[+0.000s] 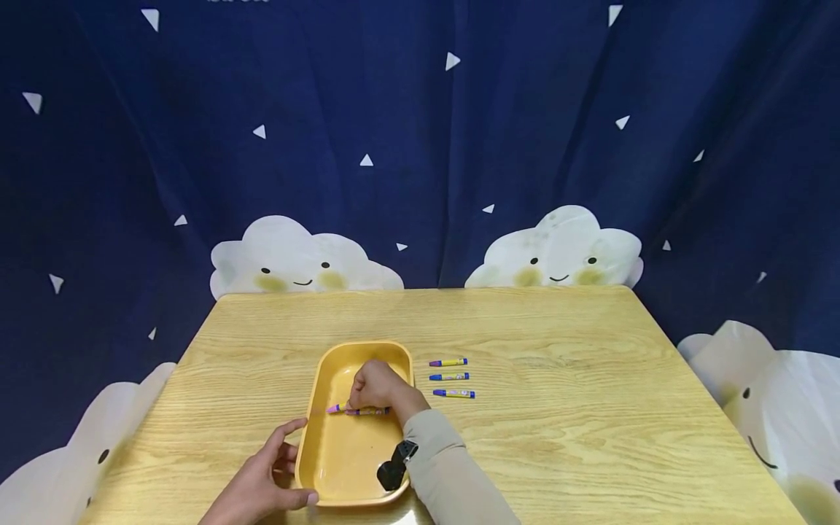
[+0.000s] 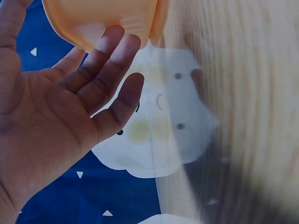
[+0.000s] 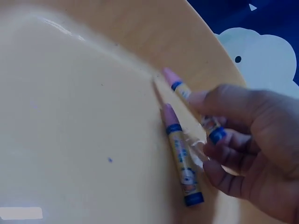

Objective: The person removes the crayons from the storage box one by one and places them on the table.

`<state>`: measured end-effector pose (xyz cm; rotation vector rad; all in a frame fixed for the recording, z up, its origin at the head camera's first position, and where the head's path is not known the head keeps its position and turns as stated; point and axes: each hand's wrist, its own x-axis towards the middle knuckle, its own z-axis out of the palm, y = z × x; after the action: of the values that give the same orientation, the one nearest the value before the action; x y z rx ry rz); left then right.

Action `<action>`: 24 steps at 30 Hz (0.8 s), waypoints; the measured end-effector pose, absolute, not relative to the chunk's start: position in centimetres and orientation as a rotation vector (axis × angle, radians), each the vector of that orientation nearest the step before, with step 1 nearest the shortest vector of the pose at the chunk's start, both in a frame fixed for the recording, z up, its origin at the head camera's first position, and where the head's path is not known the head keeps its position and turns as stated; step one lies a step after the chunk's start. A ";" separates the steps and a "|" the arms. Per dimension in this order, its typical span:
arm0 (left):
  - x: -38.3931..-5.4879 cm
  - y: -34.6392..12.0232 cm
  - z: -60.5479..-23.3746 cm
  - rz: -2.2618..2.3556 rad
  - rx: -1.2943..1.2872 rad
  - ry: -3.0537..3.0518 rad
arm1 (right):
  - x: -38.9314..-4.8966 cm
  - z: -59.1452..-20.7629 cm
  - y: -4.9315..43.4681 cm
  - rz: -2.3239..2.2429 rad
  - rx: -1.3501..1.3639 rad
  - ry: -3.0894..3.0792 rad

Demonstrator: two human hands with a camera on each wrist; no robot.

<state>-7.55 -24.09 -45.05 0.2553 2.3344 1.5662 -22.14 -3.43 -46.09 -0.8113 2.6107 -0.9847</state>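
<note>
My right hand (image 1: 377, 385) pinches a pink-tipped crayon (image 3: 180, 87) with a yellow wrapper and blue bands, inside the orange tray (image 1: 354, 467). Right beside it, a second crayon (image 3: 182, 158) with a pinkish-purple tip lies on the tray floor. The fingers partly cover the held crayon's middle. At the tray's left side, my left hand (image 1: 261, 474) rests against the outer wall, its thumb at the near corner and index finger higher up. In the left wrist view its fingers (image 2: 112, 79) are loosely bent by the tray wall.
To the right of the tray, a purple-tipped crayon (image 1: 448, 362), a blue crayon (image 1: 449, 377) and another blue crayon (image 1: 454, 394) lie in a column on the wooden table (image 1: 577, 437). A dark blue curtain (image 1: 420, 95) with cloud shapes hangs behind.
</note>
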 end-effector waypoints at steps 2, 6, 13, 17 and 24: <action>-7.5 -24.1 -45.0 1.564 0.256 2.337 | -22.2 -45.9 -3.4 -1.012 -0.806 2.593; -7.6 -24.0 -45.0 1.545 0.254 2.359 | -22.3 -45.3 -3.1 -1.021 -0.825 2.611; -7.7 -23.9 -45.1 1.531 0.254 2.358 | -22.5 -44.1 -2.3 -1.054 -0.899 2.630; -7.9 -23.9 -45.2 1.550 0.229 2.322 | -22.5 -43.8 -1.9 -1.069 -0.947 2.632; -7.9 -23.9 -45.2 1.579 0.206 2.291 | -22.2 -42.8 -0.9 -1.049 -0.987 2.665</action>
<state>-7.87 -23.89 -45.15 0.2061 2.2906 1.5794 -22.21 -0.89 -42.76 -0.9869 2.6648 -1.0487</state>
